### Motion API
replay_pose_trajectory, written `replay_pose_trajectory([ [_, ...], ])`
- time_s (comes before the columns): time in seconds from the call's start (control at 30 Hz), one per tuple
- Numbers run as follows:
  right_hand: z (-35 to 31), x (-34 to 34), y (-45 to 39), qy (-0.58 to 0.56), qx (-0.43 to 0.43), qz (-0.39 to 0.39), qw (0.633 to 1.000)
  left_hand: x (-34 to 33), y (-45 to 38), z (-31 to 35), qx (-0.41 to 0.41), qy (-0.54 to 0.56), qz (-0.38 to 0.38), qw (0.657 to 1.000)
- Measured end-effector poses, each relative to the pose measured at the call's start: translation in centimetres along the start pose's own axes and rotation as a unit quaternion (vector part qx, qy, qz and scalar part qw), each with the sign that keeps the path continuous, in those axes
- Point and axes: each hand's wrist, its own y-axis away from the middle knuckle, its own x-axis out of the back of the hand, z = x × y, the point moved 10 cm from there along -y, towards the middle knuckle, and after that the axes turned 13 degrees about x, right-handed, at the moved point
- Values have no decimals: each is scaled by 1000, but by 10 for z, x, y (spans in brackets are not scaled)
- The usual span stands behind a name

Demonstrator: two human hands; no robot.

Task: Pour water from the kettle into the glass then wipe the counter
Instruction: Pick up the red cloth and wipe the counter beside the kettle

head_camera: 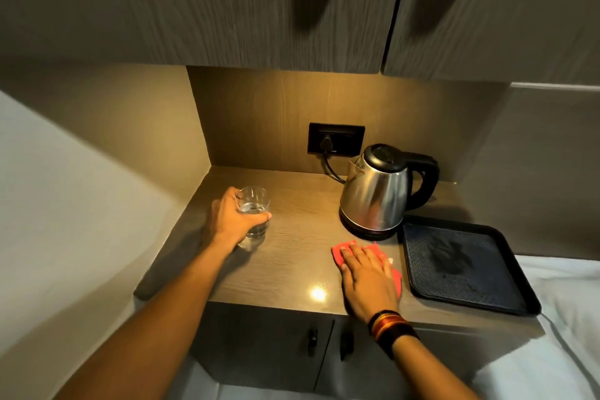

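A clear glass (254,204) with water in it stands at the left of the brown counter (292,256), and my left hand (230,222) is wrapped around it. The steel kettle (378,191) with a black handle sits upright on its base at the back right. My right hand (367,276) lies flat, fingers spread, pressing a red cloth (339,253) onto the counter just in front of the kettle. Most of the cloth is hidden under the hand.
A black tray (467,266) lies at the counter's right, close to the cloth. The kettle's cord runs to a wall socket (336,139) behind. Cabinet doors hang overhead and below the counter. White fabric (565,318) borders the right side.
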Motion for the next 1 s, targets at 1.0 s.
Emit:
replay_pose_trajectory([
  [1.0, 97, 159, 72, -185, -22, 231, 955, -52, 21, 4, -33, -35, -42, 998],
])
